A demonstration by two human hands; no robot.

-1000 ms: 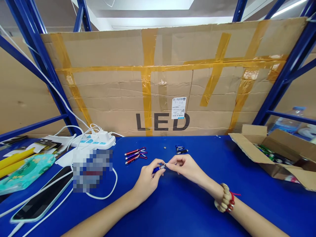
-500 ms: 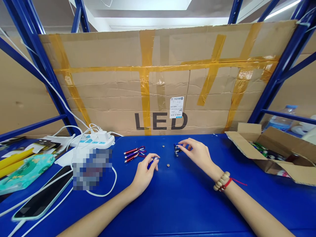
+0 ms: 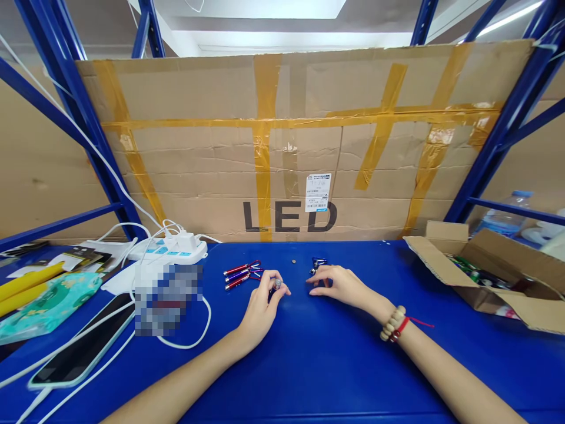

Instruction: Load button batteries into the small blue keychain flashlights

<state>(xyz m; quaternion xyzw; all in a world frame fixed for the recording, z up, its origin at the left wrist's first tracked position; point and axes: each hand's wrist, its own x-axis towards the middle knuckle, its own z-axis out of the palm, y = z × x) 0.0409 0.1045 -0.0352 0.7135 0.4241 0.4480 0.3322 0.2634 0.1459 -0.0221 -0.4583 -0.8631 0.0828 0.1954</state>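
Near the middle of the blue table (image 3: pixel 335 365), my left hand (image 3: pixel 263 300) pinches a small metallic piece (image 3: pixel 278 284) between thumb and fingers. My right hand (image 3: pixel 338 285) is just to the right, its thumb and fingers curved close together; what they hold, if anything, is too small to tell. Behind its fingertips lie small blue and dark metal parts (image 3: pixel 319 262). Several red and blue penlights with clips (image 3: pixel 238 275) rest left of my left hand. One small round disc (image 3: pixel 293 261) lies farther back, between the hands.
An open cardboard box (image 3: pixel 463 292) holding small items stands at the right. At the left are a power strip (image 3: pixel 194 252) with white cables, a phone (image 3: pixel 83 347), yellow objects (image 3: pixel 26 287) and a green patterned packet (image 3: pixel 66 303). A large cardboard sheet (image 3: pixel 212 176) stands behind.
My right hand has drawn back from the blue metal parts toward me. The nearer round disc no longer shows on the table. The piece in my left hand is now tilted differently.
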